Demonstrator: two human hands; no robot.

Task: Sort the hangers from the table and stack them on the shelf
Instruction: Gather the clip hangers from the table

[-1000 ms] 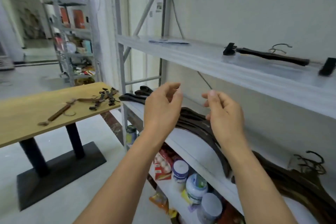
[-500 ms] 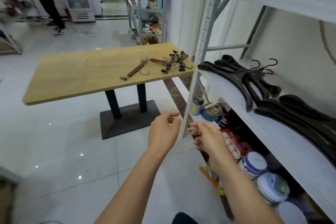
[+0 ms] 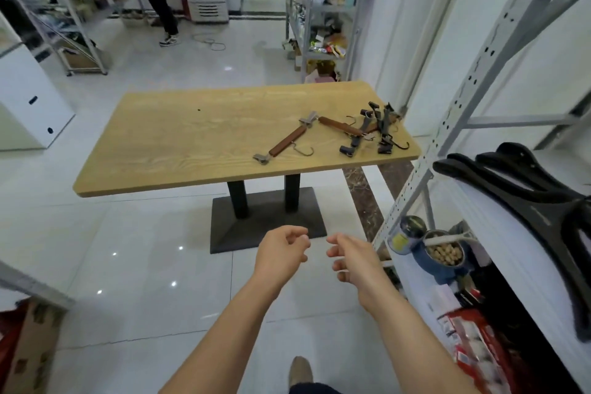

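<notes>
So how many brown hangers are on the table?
2: first brown hanger lies alone; second brown hanger pokes under the black hangers near the table edge. More may hide there.

Stockroom: stocked metal shelving (image 3: 319,6), tiled floor (image 3: 144,265).

The table (image 3: 192,144) is pale wood-grain on a black base (image 3: 265,221); brown and black hangers (image 3: 351,134) lie at its right, glossy black hangers (image 3: 518,179) on the white shelf (image 3: 499,233).

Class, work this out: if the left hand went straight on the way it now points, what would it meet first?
Probably the wooden table's near edge. Nothing shows between the left hand and it, though depth and height are hard to judge.
</notes>
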